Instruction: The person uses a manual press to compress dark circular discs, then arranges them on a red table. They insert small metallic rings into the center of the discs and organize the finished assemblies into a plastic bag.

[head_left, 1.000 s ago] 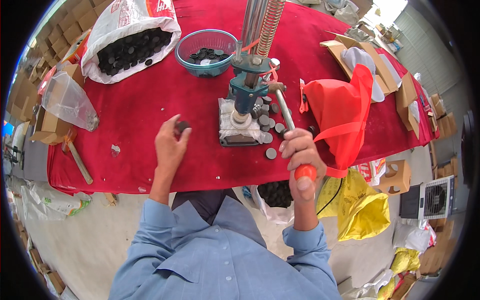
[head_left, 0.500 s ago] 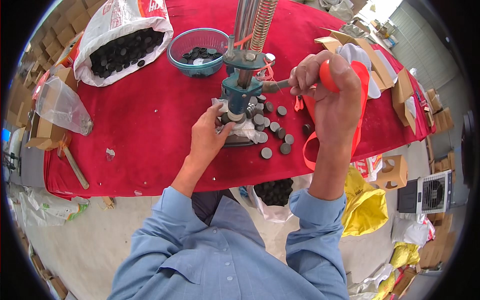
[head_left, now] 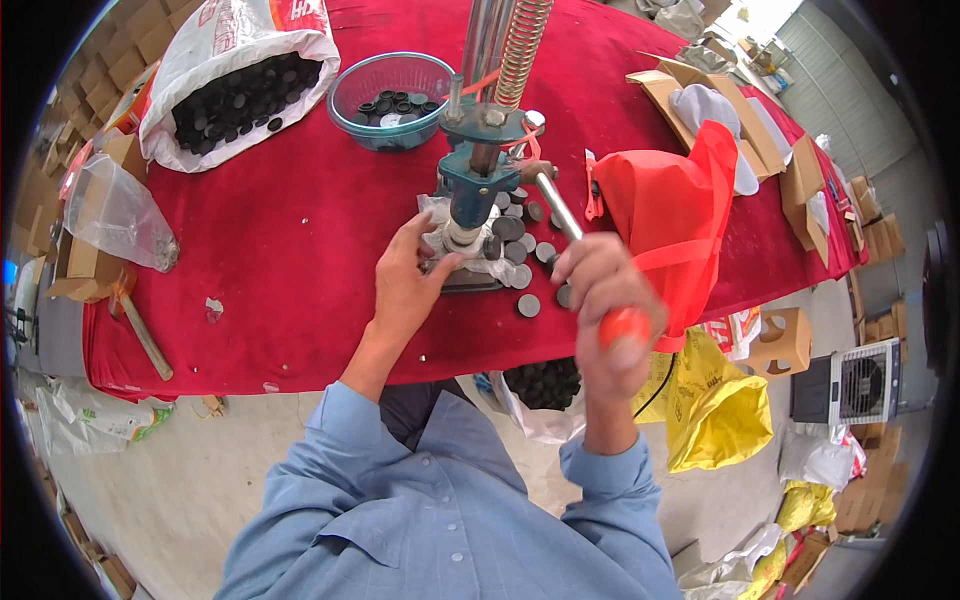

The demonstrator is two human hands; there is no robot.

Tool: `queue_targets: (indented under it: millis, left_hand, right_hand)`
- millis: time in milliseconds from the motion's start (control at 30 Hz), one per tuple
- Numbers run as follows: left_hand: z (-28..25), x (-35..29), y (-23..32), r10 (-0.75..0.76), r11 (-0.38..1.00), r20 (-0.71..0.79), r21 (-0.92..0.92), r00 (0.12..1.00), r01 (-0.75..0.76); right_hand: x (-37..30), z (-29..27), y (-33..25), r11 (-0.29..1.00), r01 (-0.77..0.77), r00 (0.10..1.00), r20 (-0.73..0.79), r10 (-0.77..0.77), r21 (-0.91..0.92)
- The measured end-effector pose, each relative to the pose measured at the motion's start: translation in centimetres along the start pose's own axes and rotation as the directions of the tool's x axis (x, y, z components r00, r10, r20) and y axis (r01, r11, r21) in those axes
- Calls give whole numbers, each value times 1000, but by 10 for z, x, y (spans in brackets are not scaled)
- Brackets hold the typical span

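A dark green hand press (head_left: 482, 175) with a shiny column and a coil spring (head_left: 525, 50) stands on the red-covered table. My right hand (head_left: 610, 290), slightly blurred, is wrapped round the end of its lever (head_left: 560, 207), over the red ball knob (head_left: 625, 327). The lever slants down toward me. My left hand (head_left: 405, 275) is beside the press foot, thumb and fingers apart around the pale die (head_left: 462, 237) under the ram. Any piece beneath the die is hidden. Crumpled clear film (head_left: 490, 268) lies at the base, and several black-grey round caps (head_left: 528, 305) lie to its right.
A teal plastic basket (head_left: 345, 118) and a white sack (head_left: 160, 125), both with black caps inside, stand at the back left. A red bag (head_left: 660, 200) lies right of the press. A hammer (head_left: 145, 335) rests at the left edge, and a yellow bag (head_left: 715, 410) sits below the table.
My right hand has swung the lever down and toward me, from a raised position. The ram has lowered onto the spot by my left hand, whose fingers have spread slightly.
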State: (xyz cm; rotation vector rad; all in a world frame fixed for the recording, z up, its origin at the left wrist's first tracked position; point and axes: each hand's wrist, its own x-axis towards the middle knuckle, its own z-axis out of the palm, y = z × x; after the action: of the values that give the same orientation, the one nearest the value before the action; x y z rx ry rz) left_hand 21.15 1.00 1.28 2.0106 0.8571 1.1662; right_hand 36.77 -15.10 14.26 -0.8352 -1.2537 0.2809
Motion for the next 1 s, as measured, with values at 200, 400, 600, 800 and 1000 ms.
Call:
queue_targets:
  millis: [200,400,600,800,1000]
  left_hand:
    - [-28,-28,-15,-120,992,-13,20,993,121]
    - [-28,-37,-18,-158,987,-13,-6,987,158]
    - [-27,-39,-21,-174,985,-4,-2,985,174]
    - [-29,-39,-21,-136,990,6,44,991,136]
    - [-28,-38,-15,-154,988,-38,13,987,154]
  right_hand:
    - [-34,-8,6,992,-14,1000,25,17,-128]
    - [-1,-8,-6,998,-40,998,55,42,-41]
    - [-52,-1,16,995,-19,998,-58,13,-95]
    - [-5,-8,-11,991,-58,995,71,67,-120]
    - [-49,-3,24,990,63,996,-48,-69,-123]
